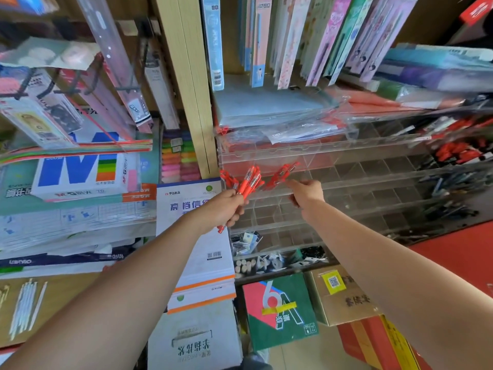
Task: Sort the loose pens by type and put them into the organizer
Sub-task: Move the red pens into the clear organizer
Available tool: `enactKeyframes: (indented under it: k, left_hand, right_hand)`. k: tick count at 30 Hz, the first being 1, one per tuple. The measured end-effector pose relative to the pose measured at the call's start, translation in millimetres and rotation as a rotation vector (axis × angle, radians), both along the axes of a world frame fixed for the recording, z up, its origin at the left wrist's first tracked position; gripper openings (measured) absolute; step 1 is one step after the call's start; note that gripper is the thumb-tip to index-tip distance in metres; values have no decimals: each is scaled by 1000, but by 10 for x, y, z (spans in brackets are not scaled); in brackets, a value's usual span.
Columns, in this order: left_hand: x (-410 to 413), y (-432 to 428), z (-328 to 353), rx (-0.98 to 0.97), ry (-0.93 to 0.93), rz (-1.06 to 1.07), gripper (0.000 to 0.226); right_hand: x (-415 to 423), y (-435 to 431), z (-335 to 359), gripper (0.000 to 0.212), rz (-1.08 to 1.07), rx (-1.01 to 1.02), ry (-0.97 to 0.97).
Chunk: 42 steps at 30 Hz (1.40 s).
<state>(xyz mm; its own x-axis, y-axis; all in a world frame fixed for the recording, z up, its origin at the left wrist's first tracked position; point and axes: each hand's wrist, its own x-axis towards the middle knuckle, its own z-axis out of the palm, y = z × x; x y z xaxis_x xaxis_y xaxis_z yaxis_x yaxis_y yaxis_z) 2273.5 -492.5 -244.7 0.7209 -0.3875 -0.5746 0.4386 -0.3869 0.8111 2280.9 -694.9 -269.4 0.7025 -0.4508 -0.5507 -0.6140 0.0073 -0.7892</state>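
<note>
A bunch of red pens (249,182) is gripped in the left hand (224,210), the fingers being curled round the lower barrels. The capped ends are fanned out towards one o'clock, and one pen tip is seen below the fist at six o'clock. A smaller cluster of red pens (282,173) is pinched at its lower end by the fingertips of the right hand (306,194). This cluster is tilted towards one o'clock and is held against the front of the clear organizer (373,182), at an upper-left compartment. Whether it is already inside that compartment cannot be told, since the frame is blurred there.

The organizer, a stepped rack of many small cells, is set at three o'clock from a wooden shelf post (192,84). More red pens (458,152) are seen in its cells towards three o'clock. Stacked paper packs (202,252) are found at six o'clock below the left hand, and a cardboard box (344,297) lies at six o'clock below the organizer.
</note>
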Motion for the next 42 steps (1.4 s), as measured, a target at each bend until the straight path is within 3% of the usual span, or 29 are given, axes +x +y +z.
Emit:
enactKeyframes:
  k: [4,6,8,11,16,21,29,34,37,42]
  left_hand:
    - [-67,-136,60,53,-88,-142,9]
    - [-115,-227,80,71,-115,-254,9]
    - [-143,-312,94,85,-141,-320,12]
    - [-120,-405,124,123,-187,-341,12]
    - [51,-410,66,411,-435,-331,33]
    - [124,-396,-28,478,-500,-267,45]
    - [137,-366,-76,487,-561,-148,32]
    - [150,-328,-70,465,-576,-87,30]
    - [153,-344,-67,468,-593,-75,27]
    - [127,-316,-55,453,-622,-31,22]
  right_hand:
    - [-237,90,195,40,289,359,-103]
    - [-322,138,226,33,420,430,-132]
    - [-370,139,214,20,431,393,-153]
    - [-391,48,249,18,366,347,-194]
    - [-246,-251,425,17,60,150,-316]
    - [-90,-385,314,17,-136,57,-350]
    - [77,-47,-14,10,80,-20,-288]
    - [201,-82,-19,32,106,-142,-310]
    - [170,-123,-19,17,208,-196,-295]
    - [3,-121,0,24,195,-286,-289]
